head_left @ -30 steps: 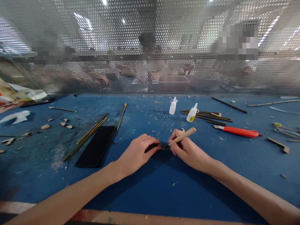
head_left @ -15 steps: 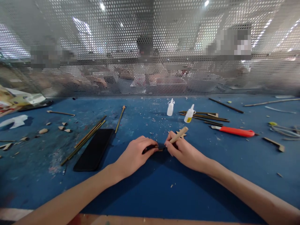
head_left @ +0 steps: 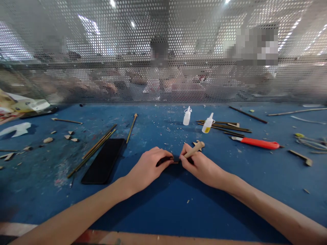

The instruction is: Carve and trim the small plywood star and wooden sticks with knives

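Observation:
My left hand (head_left: 151, 170) rests at the middle of the blue table, its thumb and fingers pinching a small thin wooden strip (head_left: 176, 162) whose end sticks out to the right. Close beside it, my right hand (head_left: 203, 168) is closed around a tool with a pale wooden handle (head_left: 195, 149). The handle slants up to the right, and its dark working end is mostly hidden near the strip's end. Behind the right hand lies a small pointed wooden piece (head_left: 203, 148), partly covered by the handle.
A black phone (head_left: 103, 161) and dark sticks (head_left: 93, 148) lie left. Two white glue bottles (head_left: 187, 116) stand ahead. Rightward are more sticks (head_left: 236, 127), a red utility knife (head_left: 260, 143) and an angled wooden piece (head_left: 300, 157). A perforated metal screen (head_left: 163, 85) borders the far edge.
The view has shifted slightly. The right hand's tool handle has tipped a little lower, with its tip still close to the strip. The left hand keeps its pinch.

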A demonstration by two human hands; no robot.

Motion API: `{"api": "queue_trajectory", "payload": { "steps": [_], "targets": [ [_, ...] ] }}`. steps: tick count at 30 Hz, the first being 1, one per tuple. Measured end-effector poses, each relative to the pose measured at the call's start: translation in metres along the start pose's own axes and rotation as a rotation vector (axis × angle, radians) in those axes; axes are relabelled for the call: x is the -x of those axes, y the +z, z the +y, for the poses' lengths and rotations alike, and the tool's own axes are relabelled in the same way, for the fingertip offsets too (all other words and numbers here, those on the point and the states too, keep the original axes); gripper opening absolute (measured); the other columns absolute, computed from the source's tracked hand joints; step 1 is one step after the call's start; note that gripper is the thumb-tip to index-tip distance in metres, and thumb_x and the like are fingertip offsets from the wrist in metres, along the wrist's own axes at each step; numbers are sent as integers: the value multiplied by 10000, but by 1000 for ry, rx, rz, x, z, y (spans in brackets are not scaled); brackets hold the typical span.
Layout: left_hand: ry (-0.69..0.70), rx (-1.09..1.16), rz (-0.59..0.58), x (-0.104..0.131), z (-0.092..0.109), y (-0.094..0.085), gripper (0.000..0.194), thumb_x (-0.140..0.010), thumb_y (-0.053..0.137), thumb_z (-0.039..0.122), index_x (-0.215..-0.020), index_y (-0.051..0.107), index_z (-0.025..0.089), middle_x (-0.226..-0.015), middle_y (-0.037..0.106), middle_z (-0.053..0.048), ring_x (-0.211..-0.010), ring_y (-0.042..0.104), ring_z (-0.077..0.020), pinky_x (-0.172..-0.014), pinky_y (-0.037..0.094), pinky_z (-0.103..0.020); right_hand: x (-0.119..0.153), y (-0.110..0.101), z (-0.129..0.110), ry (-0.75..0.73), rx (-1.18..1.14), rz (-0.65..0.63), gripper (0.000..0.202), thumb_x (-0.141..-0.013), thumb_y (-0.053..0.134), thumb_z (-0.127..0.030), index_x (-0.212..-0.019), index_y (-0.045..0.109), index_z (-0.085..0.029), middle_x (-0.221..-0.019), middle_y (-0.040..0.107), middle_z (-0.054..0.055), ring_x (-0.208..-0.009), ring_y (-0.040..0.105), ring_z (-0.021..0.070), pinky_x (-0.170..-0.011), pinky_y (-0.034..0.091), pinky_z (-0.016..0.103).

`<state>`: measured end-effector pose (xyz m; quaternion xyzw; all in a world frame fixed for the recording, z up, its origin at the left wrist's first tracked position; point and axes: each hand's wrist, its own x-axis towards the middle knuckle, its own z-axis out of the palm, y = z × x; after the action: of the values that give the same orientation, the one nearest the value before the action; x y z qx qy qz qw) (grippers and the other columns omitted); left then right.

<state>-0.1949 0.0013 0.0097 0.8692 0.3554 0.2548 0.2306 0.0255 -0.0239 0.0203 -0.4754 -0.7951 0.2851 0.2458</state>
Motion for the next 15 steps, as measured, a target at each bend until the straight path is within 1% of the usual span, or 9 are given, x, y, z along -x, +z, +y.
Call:
{"api": "queue_trajectory", "payload": {
  "steps": [3,6,10,13,15],
  "targets": [
    [-3,-10,-5,0,0,0,131,-983,613,272,-1044,712,211,-988,743,-28,-925,660,-196,-846,516,-326,1,-1,-1,26,-35,3,224,-1027,370,-300,-826,445,-234,-858,536,27,-698,462,153,-679,428,329],
    [-1,-13,6,0,-1,1,148,-991,597,282,-1049,712,210,-993,743,-38,-934,663,-202,-857,522,-333,1,-2,-1,3,-28,-12,207,-1021,394,-303,-835,452,-233,-861,538,28,-711,460,155,-679,422,325],
    [2,-17,11,0,-1,2,124,-981,612,254,-1040,715,218,-989,743,-24,-937,663,-194,-860,517,-318,1,-2,0,30,-46,0,240,-1034,358,-332,-835,447,-233,-846,528,20,-708,462,155,-677,421,319],
    [-9,-19,8,0,0,2,120,-972,626,235,-1050,714,211,-1001,744,-22,-947,661,-193,-863,512,-313,1,-2,1,15,-39,-6,215,-1024,385,-315,-834,444,-232,-867,527,19,-718,467,153,-685,414,316],
    [-13,-17,2,0,1,2,122,-970,630,232,-1054,715,209,-1002,744,-23,-944,660,-195,-855,510,-312,2,-1,1,19,-39,0,203,-1023,390,-312,-844,444,-234,-845,515,11,-719,464,155,-680,406,313]
  ]
}}
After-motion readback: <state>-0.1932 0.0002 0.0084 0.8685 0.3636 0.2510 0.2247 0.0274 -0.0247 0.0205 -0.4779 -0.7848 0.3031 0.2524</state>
